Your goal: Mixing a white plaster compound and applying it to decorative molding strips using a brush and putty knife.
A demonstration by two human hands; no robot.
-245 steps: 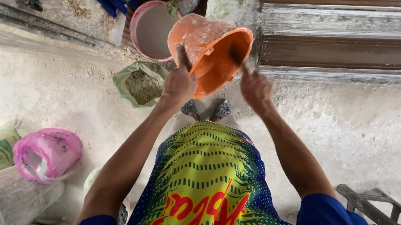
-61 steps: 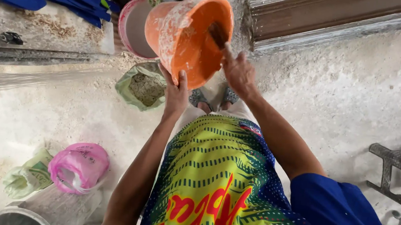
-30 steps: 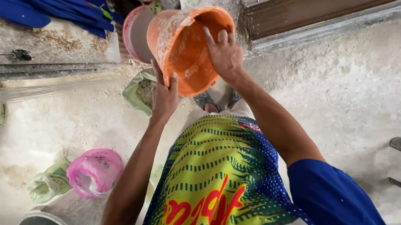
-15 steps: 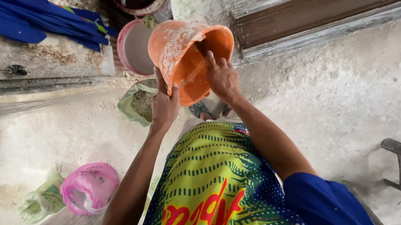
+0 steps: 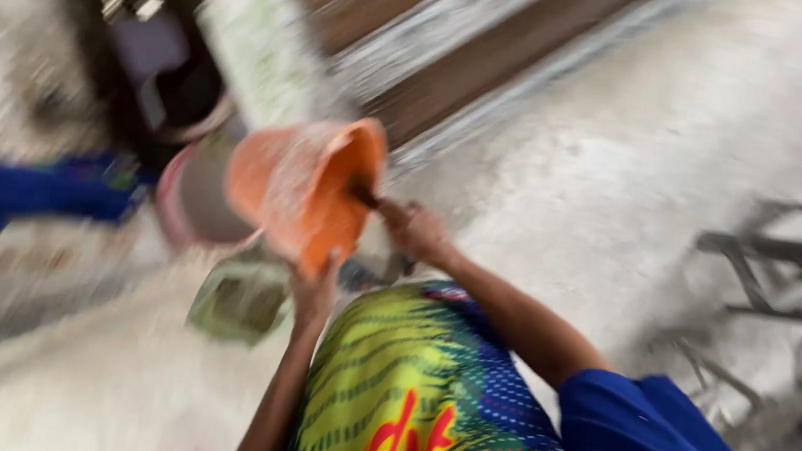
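Overhead, orange bucket [image 5: 299, 189] tilted, left fingers [image 5: 315, 291] gripping its rim, right fingers [image 5: 411, 229] pinching a dark tool [image 5: 364, 194] inside.

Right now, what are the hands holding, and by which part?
Left hand grips the tilted orange bucket at its lower rim; right hand holds a dark tool's handle.

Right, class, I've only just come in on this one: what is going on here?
A person tilts an orange bucket on its side, mouth towards them. The left hand props it from below. The right hand holds a dark tool at the bucket's mouth; the blur hides what kind. Behind stands a pink bucket, below lies a greenish bag, all on a pale, dusty floor.
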